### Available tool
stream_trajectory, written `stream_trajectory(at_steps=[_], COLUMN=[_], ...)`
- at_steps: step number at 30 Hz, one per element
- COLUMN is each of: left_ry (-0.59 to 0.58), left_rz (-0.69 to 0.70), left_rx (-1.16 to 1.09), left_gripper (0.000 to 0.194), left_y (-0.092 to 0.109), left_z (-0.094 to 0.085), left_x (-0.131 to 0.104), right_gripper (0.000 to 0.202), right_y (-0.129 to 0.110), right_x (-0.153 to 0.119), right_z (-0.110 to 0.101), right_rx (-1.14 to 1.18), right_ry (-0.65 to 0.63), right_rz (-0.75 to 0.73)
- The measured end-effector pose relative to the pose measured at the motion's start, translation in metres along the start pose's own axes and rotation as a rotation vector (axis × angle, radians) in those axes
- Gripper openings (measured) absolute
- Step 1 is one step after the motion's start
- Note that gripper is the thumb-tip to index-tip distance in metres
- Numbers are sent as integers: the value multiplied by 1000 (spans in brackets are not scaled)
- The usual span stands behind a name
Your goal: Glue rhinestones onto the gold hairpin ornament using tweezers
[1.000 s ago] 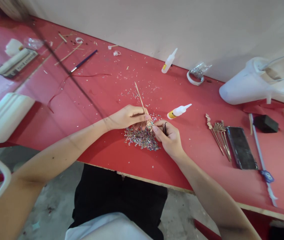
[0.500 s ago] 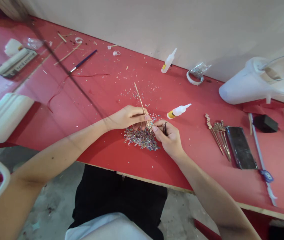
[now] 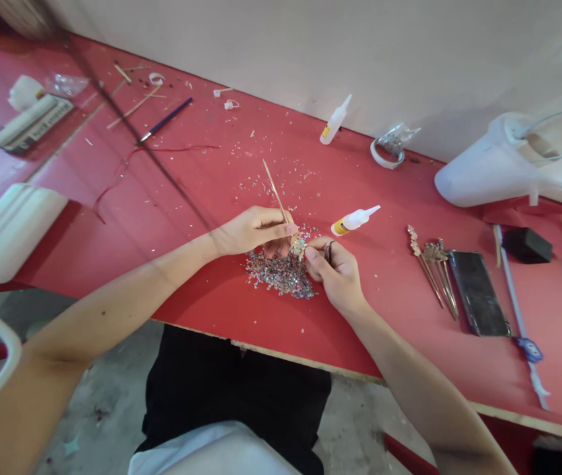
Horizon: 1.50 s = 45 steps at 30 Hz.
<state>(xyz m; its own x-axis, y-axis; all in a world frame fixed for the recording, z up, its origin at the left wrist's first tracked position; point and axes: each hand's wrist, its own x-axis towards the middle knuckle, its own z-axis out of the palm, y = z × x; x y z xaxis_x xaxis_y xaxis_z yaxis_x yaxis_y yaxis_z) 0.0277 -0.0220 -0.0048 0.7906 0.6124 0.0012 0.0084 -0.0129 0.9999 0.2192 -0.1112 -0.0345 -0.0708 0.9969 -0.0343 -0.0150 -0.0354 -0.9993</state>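
Between the thumb and fingers of my left hand (image 3: 264,232) is a gold hair stick (image 3: 274,188), its bare shaft slanting up and away. The stick's ornamented head (image 3: 297,247) faces my right hand and carries small shiny pieces. My right hand (image 3: 335,270) is closed in a pinch right beside that head. A dark tool (image 3: 329,251), which looks like tweezers, shows between its thumb and forefinger; its tips are hidden. Just below both hands lies a pile of glittering shell-like flakes (image 3: 281,274) on the red table (image 3: 202,290).
A glue bottle (image 3: 355,220) lies beyond my right hand, another (image 3: 335,120) by the wall. On the right are several gold hair sticks (image 3: 439,277), a phone (image 3: 479,293), a black block (image 3: 527,245) and a white container (image 3: 489,161). A paintbrush (image 3: 167,120) lies far left.
My right hand has shifted very slightly, and the dark tool in it has turned a little. The hair stick tilts slightly more to the left.
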Motion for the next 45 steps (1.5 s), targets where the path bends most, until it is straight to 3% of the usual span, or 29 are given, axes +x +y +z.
stream_trajectory(at_steps=[6, 11, 23, 29, 32, 36, 42, 45], left_ry=[56, 66, 0, 163, 273, 369, 351, 315], left_rz=[15, 5, 1, 44, 59, 51, 57, 76], left_rx=[-79, -71, -50, -68, -73, -93, -70, -56], left_gripper=[34, 33, 33, 37, 36, 32, 31, 33], left_y=[2, 3, 1, 0, -2, -3, -4, -5], left_z=[-2, -1, -2, -7, -11, -14, -13, -12], left_x=[1, 2, 1, 3, 4, 7, 7, 6], right_gripper=[21, 25, 27, 27, 31, 29, 29, 28], right_y=[-1, -1, -5, -8, -8, -2, 0, -2], right_x=[2, 0, -1, 1, 6, 10, 5, 7], right_z=[-2, -3, 0, -3, -6, -5, 0, -3], right_rx=[2, -68, -177, 62, 65, -34, 91, 107], right_ry=[53, 1, -25, 175, 218, 136, -89, 28], right_rz=[-4, -3, -45, -201, -207, -123, -39, -63])
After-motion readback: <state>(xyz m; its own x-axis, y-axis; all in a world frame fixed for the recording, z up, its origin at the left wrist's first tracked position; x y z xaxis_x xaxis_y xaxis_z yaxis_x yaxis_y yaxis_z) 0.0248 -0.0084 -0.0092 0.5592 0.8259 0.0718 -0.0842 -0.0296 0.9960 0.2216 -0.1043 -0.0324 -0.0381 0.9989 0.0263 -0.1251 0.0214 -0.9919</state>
